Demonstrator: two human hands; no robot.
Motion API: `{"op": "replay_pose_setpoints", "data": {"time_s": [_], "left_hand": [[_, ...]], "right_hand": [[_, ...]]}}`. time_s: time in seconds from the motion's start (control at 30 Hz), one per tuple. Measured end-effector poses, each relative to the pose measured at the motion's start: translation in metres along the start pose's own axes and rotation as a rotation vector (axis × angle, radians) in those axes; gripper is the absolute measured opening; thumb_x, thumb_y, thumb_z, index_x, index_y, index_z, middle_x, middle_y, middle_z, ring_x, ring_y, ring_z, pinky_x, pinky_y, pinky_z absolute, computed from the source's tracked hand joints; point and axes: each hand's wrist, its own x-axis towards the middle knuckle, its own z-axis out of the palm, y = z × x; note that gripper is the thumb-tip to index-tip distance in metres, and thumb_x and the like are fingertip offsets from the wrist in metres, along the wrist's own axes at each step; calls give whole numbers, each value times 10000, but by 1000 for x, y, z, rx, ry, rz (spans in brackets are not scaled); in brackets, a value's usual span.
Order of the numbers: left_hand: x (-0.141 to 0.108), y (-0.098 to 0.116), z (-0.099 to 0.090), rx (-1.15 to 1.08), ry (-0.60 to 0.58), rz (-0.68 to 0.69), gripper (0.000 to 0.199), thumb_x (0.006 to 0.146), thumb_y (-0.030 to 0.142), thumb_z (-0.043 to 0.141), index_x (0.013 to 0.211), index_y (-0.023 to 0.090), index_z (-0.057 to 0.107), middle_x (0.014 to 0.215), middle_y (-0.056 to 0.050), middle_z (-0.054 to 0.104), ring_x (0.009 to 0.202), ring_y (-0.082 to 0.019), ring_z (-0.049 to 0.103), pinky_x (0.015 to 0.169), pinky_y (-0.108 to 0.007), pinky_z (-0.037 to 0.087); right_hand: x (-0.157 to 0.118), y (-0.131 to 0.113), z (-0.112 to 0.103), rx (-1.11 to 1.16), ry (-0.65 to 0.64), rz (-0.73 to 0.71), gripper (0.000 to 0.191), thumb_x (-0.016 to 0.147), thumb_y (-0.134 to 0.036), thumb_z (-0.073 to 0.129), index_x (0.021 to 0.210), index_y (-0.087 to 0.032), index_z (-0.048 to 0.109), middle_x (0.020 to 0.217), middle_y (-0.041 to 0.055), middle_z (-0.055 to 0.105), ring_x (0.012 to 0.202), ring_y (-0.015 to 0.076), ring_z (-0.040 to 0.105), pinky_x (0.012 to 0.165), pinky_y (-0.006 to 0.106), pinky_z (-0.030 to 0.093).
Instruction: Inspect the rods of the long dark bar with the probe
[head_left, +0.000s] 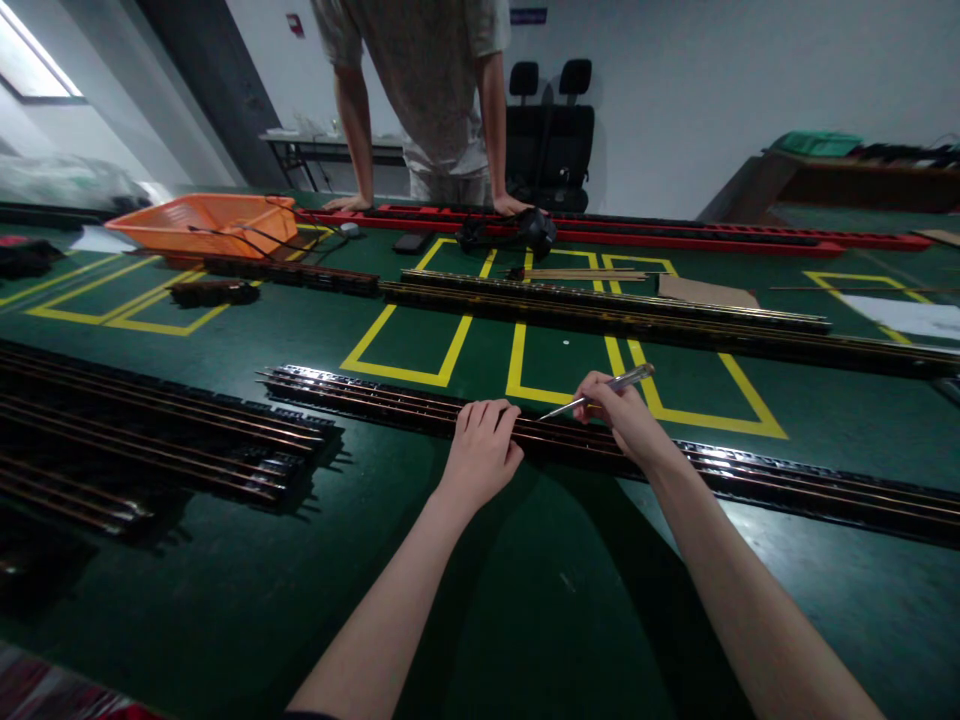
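Observation:
A long black rail (375,398) with thin copper-coloured rods along its length lies across the green table. My left hand (482,448) is closed over this rail, fingers across its top and thumb at the near side. Just to the right, my right hand (619,412) grips a slim, silver, pen-like pointed tool (628,379). The tool slants down to the left, its tip at the rail close to my left fingers; whether it touches cannot be made out.
Several similar black rails (150,420) lie at the left. Beyond the yellow tape outlines are another long rail (600,305), an orange basket (210,222) and red rails (675,235). A person (427,90) leans on the far edge with both hands.

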Motion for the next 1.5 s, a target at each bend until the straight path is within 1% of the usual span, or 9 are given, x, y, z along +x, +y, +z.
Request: {"op": "replay_pose_setpoints", "data": {"time_s": [0.1, 0.7, 0.97, 1.13, 1.3, 1.5], "left_hand": [[0, 0, 0, 2, -3, -2, 301, 835, 180, 454, 1118, 146, 548, 1143, -83, 583, 1099, -228, 501, 1016, -417, 338], [0, 0, 0, -15, -1, -5, 294, 839, 182, 454, 1117, 158, 545, 1147, -82, 583, 1097, -229, 508, 1007, -427, 349], [0, 0, 1, -5, -13, -6, 302, 833, 181, 460, 1121, 154, 548, 1152, -84, 583, 1103, -232, 503, 1011, -426, 343], [0, 0, 1, -3, -10, -5, 313, 826, 177, 462, 1127, 154, 548, 1155, -86, 584, 1106, -238, 505, 1013, -425, 338], [0, 0, 0, -11, -14, -9, 307, 834, 179, 453, 1125, 153, 547, 1155, -86, 585, 1104, -232, 510, 1014, -425, 343], [0, 0, 0, -8, -13, -6, 304, 839, 179, 453, 1128, 156, 545, 1160, -83, 583, 1108, -231, 508, 1014, -428, 343]], "right_hand": [[1, 1, 0, 12, 4, 0, 182, 699, -298, 612, 578, -192, 527, 530, -30, 539, 513, 98, 498, 533, 249, 388], [-2, -2, 1, -35, 4, 6, 200, 716, -336, 603, 596, -195, 527, 559, -27, 536, 538, 105, 510, 555, 259, 407], [-1, -2, 1, -14, 11, 0, 176, 704, -298, 594, 578, -195, 526, 540, -25, 538, 525, 102, 501, 544, 255, 396], [0, -1, 2, -25, 18, -1, 192, 696, -313, 603, 571, -195, 518, 528, -26, 529, 512, 103, 493, 532, 255, 390], [-2, -4, 1, -47, 5, 4, 209, 711, -333, 610, 579, -198, 520, 553, -20, 536, 536, 109, 509, 551, 264, 406], [-2, -5, 2, -30, 13, 17, 193, 718, -302, 605, 579, -194, 528, 555, -20, 542, 537, 107, 512, 550, 260, 406]]}}
